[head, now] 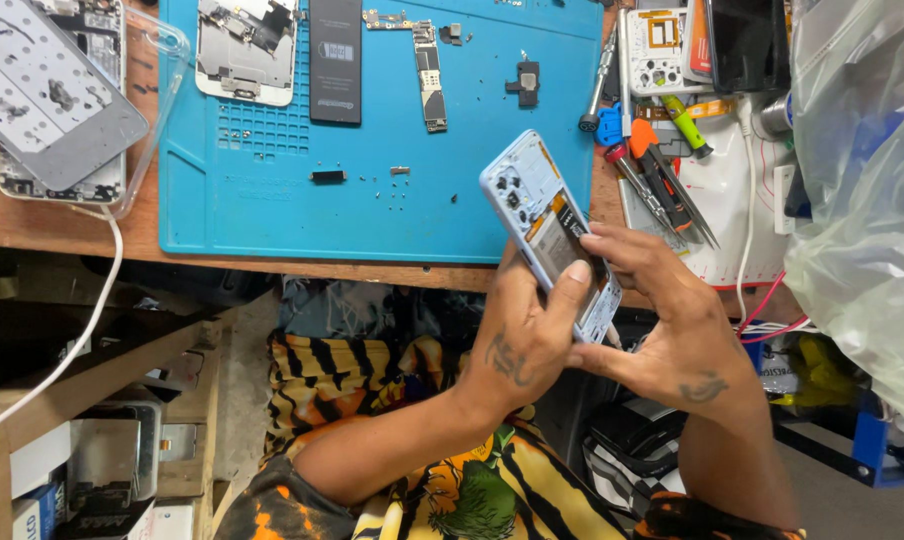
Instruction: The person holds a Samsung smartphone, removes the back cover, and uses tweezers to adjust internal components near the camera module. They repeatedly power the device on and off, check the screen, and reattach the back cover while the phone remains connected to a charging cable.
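Both of my hands hold an opened light-blue phone (534, 190) above the front edge of the blue work mat (272, 190). Its back is off, so the inner frame and a dark battery show. My left hand (522, 335) grips the phone's lower half, thumb lying across the battery. My right hand (672, 320) wraps the right side, its fingertips pressing on the battery area.
On the mat lie a white phone frame (247, 50), a black battery (335, 60), a narrow circuit board (430, 85) and small parts. Screwdrivers and tweezers (662, 175) lie to the right. A perforated phone back (47, 90) is at the left, a plastic bag (862, 200) at the right.
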